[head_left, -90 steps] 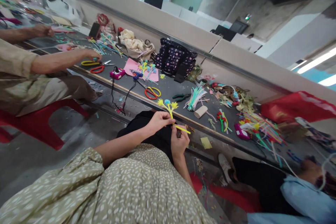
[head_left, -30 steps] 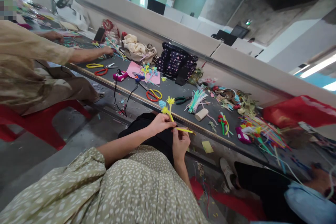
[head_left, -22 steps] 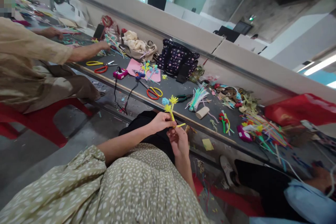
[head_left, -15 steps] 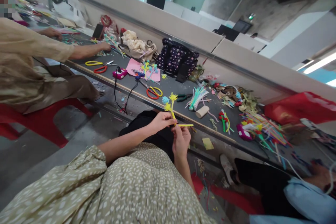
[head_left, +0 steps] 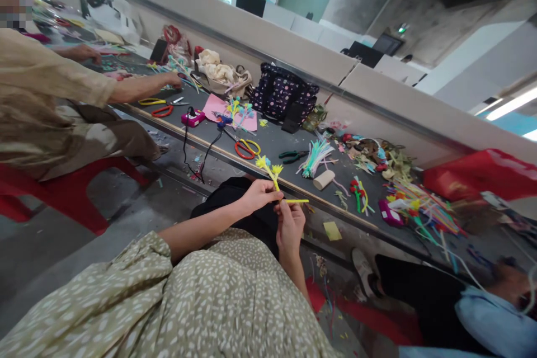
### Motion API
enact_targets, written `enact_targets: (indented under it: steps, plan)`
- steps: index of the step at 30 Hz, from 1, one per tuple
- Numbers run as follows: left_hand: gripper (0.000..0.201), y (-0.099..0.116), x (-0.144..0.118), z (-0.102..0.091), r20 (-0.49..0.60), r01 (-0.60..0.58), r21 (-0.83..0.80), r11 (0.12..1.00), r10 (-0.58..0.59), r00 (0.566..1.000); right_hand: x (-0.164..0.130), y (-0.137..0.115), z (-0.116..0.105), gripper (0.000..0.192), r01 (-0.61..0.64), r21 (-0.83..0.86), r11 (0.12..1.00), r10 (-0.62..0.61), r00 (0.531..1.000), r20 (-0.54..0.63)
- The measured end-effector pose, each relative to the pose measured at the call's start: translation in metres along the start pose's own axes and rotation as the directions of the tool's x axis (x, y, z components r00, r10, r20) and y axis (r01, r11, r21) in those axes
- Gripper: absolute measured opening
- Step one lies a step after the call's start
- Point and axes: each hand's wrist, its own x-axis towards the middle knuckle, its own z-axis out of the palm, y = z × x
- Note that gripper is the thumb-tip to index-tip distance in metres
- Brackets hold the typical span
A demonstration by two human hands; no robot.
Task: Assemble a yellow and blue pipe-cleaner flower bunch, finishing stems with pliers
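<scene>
My left hand (head_left: pixel 257 194) pinches the stem of a small yellow pipe-cleaner flower sprig (head_left: pixel 268 169) with fuzzy yellow and pale blue heads. My right hand (head_left: pixel 289 226) sits just below it and grips the loose yellow end of the stem (head_left: pixel 296 201), which sticks out sideways to the right. Both hands hover over my lap, in front of the near edge of the long dark table (head_left: pixel 277 145).
The table holds red-and-yellow scissors (head_left: pixel 245 148), green pliers (head_left: pixel 293 154), a bundle of pastel pipe cleaners (head_left: pixel 314 155), a cardboard roll (head_left: pixel 324 179), a pink glue gun (head_left: pixel 192 117) and a spotted bag (head_left: pixel 281 92). A person on a red chair (head_left: pixel 59 190) reaches across at left; another sits at right (head_left: pixel 482 313).
The flower sprig has turned in my fingers, its heads now leaning left. The loose stem end was wound in, then stuck out right again. The left-hand person's arm reached further along the table.
</scene>
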Motion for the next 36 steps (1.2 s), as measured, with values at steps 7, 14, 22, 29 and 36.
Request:
enact_targets:
  steps: [7,14,22,29,36]
  plan:
    - [0.032,0.001,-0.005,-0.001,0.147,0.159,-0.150,0.976,-0.137,0.980,0.000,-0.009,0.007,0.014,-0.388,0.293,0.874,0.324,0.915,0.242]
    - [0.038,-0.003,0.000,-0.002,0.035,-0.012,0.092,0.996,0.008,0.999,-0.001,0.001,-0.002,0.017,0.196,-0.290,0.937,-0.210,0.978,-0.018]
    - [0.039,-0.005,0.001,-0.001,-0.012,0.006,0.114,0.993,-0.004,1.000,-0.003,0.000,-0.009,0.016,0.382,-0.572,0.726,-0.413,0.907,0.082]
    - [0.029,-0.003,-0.001,0.002,-0.003,0.015,-0.026,1.000,-0.015,1.000,-0.002,-0.001,-0.002,0.015,0.073,-0.050,0.996,-0.074,0.997,-0.012]
    - [0.035,0.001,-0.005,0.002,0.132,0.087,-0.151,0.985,-0.067,0.989,-0.001,-0.010,0.004,0.015,-0.228,0.191,0.955,0.193,0.963,0.187]
